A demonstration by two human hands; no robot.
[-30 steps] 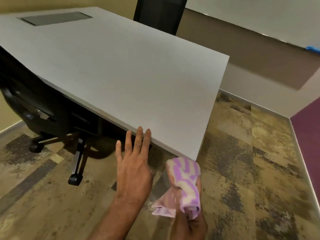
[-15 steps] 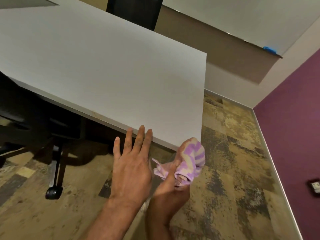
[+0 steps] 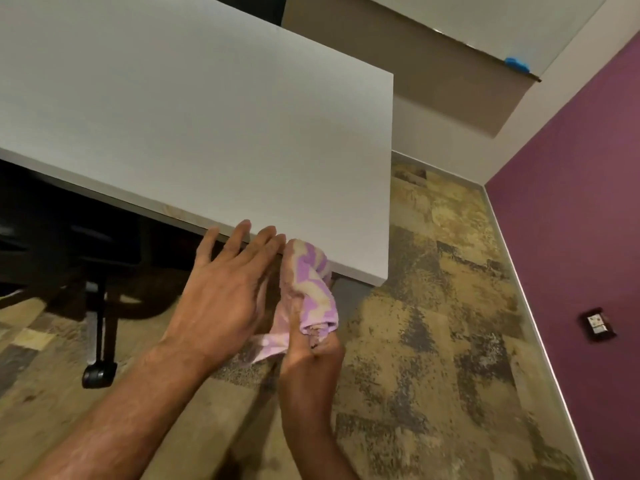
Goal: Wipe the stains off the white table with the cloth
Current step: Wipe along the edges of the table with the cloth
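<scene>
- Noting surroundings first, left side: a black office chair (image 3: 52, 237) sits tucked under the white table (image 3: 194, 126), its caster (image 3: 98, 374) on the patterned carpet (image 3: 433, 306).
- I see the tabletop filling the upper left of the view; its near edge runs diagonally down to a corner at right of centre. I cannot make out any stains on the surface from here.
- Left hand (image 3: 221, 296): palm down, fingers extended and slightly spread, fingertips reaching the near table edge, just beside the cloth. It holds nothing.
- Cloth (image 3: 311, 285): purple-and-cream striped, bunched into a wad, its upper end touching the near edge of the table close to the corner. A loose flap hangs down behind the left hand.
- Right hand (image 3: 311, 348): below the wad, fingers curled tight around the cloth's lower part, thumb laid up along it. Forearm comes up from the bottom edge.
- Right side: a purple wall (image 3: 571, 202) with a small wall plate (image 3: 597, 323) low on it, and a blue object (image 3: 621, 64) on a ledge at upper right.
</scene>
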